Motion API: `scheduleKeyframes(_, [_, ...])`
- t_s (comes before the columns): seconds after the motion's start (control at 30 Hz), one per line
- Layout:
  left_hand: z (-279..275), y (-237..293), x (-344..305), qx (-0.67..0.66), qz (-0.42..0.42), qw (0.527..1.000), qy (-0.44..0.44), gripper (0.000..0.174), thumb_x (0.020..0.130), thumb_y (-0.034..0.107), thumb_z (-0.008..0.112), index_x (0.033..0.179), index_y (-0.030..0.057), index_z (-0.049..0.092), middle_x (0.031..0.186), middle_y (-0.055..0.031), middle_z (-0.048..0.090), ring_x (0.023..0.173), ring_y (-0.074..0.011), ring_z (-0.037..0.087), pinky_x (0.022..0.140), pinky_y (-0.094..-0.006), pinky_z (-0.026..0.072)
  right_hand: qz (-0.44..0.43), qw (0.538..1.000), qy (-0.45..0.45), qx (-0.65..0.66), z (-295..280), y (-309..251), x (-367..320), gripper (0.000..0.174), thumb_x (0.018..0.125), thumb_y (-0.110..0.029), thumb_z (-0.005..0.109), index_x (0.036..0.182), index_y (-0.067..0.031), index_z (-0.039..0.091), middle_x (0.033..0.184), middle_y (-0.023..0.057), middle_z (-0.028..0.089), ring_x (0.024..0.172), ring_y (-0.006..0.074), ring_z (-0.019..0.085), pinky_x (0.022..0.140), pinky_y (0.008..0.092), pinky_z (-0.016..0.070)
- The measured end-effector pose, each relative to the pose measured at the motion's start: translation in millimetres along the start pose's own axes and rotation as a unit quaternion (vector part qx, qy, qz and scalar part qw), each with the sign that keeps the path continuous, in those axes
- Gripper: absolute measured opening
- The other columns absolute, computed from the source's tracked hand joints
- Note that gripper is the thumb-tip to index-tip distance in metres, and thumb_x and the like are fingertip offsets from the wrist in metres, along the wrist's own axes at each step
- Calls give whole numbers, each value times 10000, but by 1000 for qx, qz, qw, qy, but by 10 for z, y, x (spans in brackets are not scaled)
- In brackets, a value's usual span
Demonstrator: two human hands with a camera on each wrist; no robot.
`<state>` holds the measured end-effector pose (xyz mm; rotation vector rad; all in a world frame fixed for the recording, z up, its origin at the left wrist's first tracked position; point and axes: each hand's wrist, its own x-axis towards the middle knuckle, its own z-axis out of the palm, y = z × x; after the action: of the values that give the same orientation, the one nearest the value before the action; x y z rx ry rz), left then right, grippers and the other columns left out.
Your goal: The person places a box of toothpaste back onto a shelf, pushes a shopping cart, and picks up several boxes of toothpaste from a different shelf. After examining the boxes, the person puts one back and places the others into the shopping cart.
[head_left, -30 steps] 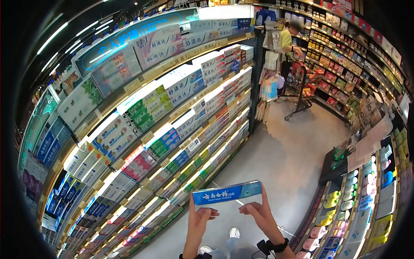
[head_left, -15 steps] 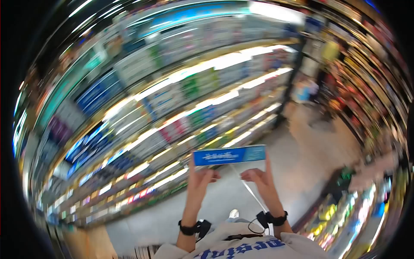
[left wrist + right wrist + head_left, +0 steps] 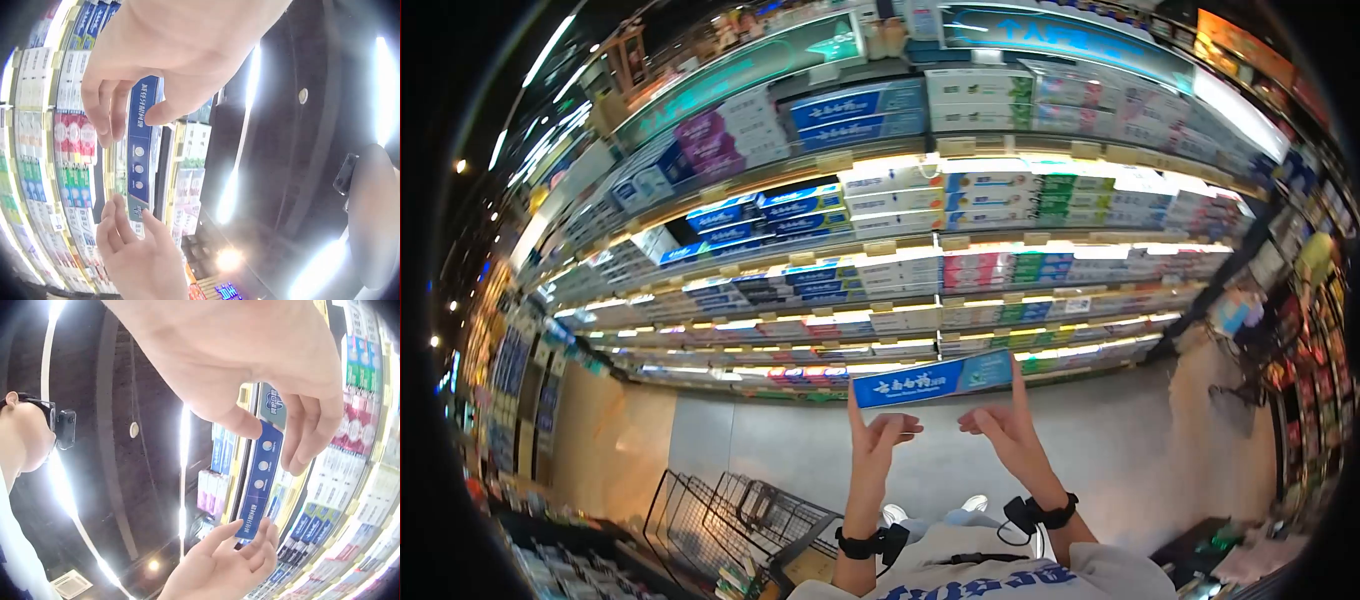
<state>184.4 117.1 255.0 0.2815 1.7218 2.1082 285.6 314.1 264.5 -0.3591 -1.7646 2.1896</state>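
Note:
A long blue toothpaste box (image 3: pixel 930 380) with white lettering is held level in front of the body, between both hands. My left hand (image 3: pixel 872 440) grips its left end, the index finger straight up along that end. At the right end my right hand (image 3: pixel 1010 432) grips it the same way. In the head view both thumbs point inward below the box. The left wrist view shows the box's dark blue underside (image 3: pixel 139 162) with round pictures, between thumb and fingers. From the right wrist, the same underside (image 3: pixel 259 469) appears between the two hands.
A long lit shelf unit (image 3: pixel 900 215) stacked with toothpaste boxes stands in front. Behind on the left is a black wire shopping cart (image 3: pixel 735 520). Grey floor (image 3: pixel 1090 430) lies between shelf and feet. At far right a person (image 3: pixel 1315 262) stands by more shelves.
The head view has swung left, so the toothpaste shelf now faces straight on and the cart has come into sight. Both hands keep hold of the box, which now tilts slightly up at its right.

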Motion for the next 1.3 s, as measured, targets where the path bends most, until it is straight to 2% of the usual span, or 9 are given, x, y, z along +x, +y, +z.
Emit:
scheduleKeyframes(0.37, [-481,359,39,-19,32,997,-72,872,1061,170,588,1682,169,-25,1062,-178,732,956,-277,743,871,-371,583,-28,998,45,-40,569,-53,-169,894,1071,-67,537,1673,-189,-113,1068,225,731,974,250,735,893,367,588])
scheduleKeyframes(0.47, [-633,386,70,-12,31,993,-110,864,1063,170,579,1685,168,-20,1186,-188,695,1040,-264,719,874,-372,584,-41,996,67,-39,714,-47,-195,901,1069,-76,548,1672,-181,-113,1039,198,740,967,251,736,888,362,587])
scheduleKeyframes(0.67, [-924,556,335,17,124,989,-76,799,1031,113,635,1681,155,172,1505,-192,446,1259,-223,579,887,-334,614,-134,977,115,-123,935,-165,-11,796,1038,-73,595,1686,-126,135,1428,169,550,1217,203,607,924,344,572])
scheduleKeyframes(0.73, [-1060,701,442,148,241,959,-34,736,1018,120,657,1655,136,289,1514,-177,356,1305,-223,514,894,-320,612,-215,946,137,-202,994,-313,101,686,1025,-64,609,1644,-94,314,1536,149,397,1282,193,530,945,339,559])
scheduleKeyframes(0.77, [-1100,796,458,142,234,961,-22,695,1012,132,668,1628,99,350,1450,-163,361,1281,-230,520,916,-315,599,-242,936,155,-202,1039,-331,173,615,1020,-70,622,1597,-67,410,1510,148,405,1260,191,535,932,329,560])
scheduleKeyframes(0.9, [-1224,976,684,177,300,937,8,634,998,85,657,1586,54,421,1384,-120,421,1167,-175,596,900,-310,602,-259,921,166,-240,1273,-561,384,590,1015,-74,632,1574,-56,446,1497,148,420,1256,189,536,936,319,552])
scheduleKeyframes(1.07, [-1197,1317,1099,161,350,923,3,640,986,72,651,1579,23,418,1391,-126,419,1160,-200,608,923,-329,593,-325,889,154,-285,1277,-890,797,505,1010,-90,644,1494,-17,523,1392,154,524,1172,213,596,960,329,527])
scheduleKeyframes(1.2, [-989,1513,1490,135,367,920,12,664,971,75,658,1583,11,406,1412,-129,427,1245,-228,571,1041,-382,536,-366,868,159,-294,1112,-1052,1318,482,1006,-110,650,1462,-1,536,1380,157,589,1184,234,615,1024,379,502])
scheduleKeyframes(1.3, [-777,1627,1844,103,395,913,-6,779,968,148,688,1631,19,299,1561,-233,411,1422,-316,470,1169,-467,414,-368,876,150,-273,930,-1145,1733,492,1008,-121,649,1472,-5,529,1410,169,605,1249,245,605,1049,380,485])
